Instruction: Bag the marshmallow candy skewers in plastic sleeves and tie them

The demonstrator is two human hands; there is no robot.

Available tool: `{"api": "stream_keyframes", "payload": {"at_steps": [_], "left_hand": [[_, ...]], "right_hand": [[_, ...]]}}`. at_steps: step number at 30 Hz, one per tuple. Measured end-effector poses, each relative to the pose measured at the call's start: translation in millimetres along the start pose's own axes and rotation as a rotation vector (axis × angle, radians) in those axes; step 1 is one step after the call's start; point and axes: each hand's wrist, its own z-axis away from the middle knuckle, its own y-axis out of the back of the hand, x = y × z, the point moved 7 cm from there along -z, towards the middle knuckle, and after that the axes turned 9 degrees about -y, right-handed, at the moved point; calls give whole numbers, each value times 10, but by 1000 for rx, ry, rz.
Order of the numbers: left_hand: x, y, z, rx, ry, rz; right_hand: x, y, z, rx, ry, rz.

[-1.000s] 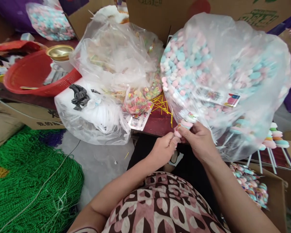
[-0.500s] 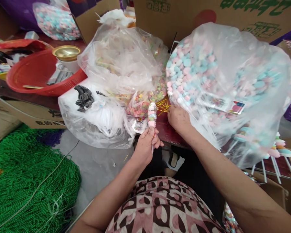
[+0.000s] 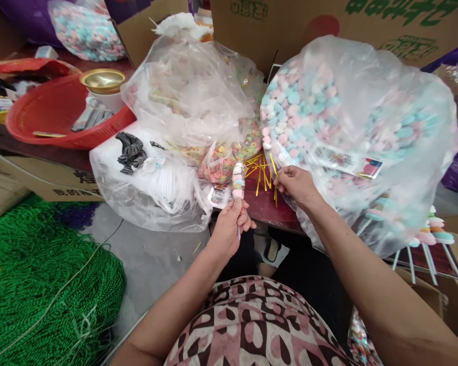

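Note:
My left hand (image 3: 232, 223) is closed round the stick of a wrapped marshmallow skewer (image 3: 238, 182), which stands upright with pink, white and pale layers in a clear printed wrapper. In my right hand (image 3: 296, 186) a gold twist tie (image 3: 273, 164) is pinched between thumb and fingers, its end pointing up. Several more gold twist ties (image 3: 258, 170) lie loose on the dark red table (image 3: 258, 204) between the two hands. Just beyond the skewer sits a small bag of colourful ring-shaped candy (image 3: 218, 165).
A big clear bag of pink, blue and white marshmallows (image 3: 290, 104) fills the right. To the left are a bag of white wrappers (image 3: 168, 188) and a red basket (image 3: 46, 114). Finished-looking marshmallow sticks (image 3: 429, 238) rest at far right. Green cords (image 3: 53, 284) heap on the floor.
My right hand has drawn back to the right from the pile of twist ties and now holds one up. The ties lie more spread out. My left hand keeps the skewer in place.

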Motion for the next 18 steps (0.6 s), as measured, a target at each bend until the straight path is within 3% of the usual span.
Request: {"api": "stream_keyframes", "payload": {"at_steps": [6,12,18], "left_hand": [[-23,4,-19,-5,-3,-33],[-66,-115,-52,-49,45,-137],[-160,-203,-96,-110,79,-179]], "right_hand": [[-108,-34,213,-60,-13,-140],[-380,-174,761,-304,133,-238],[-416,-258,1077,-519,112,-146]]}}
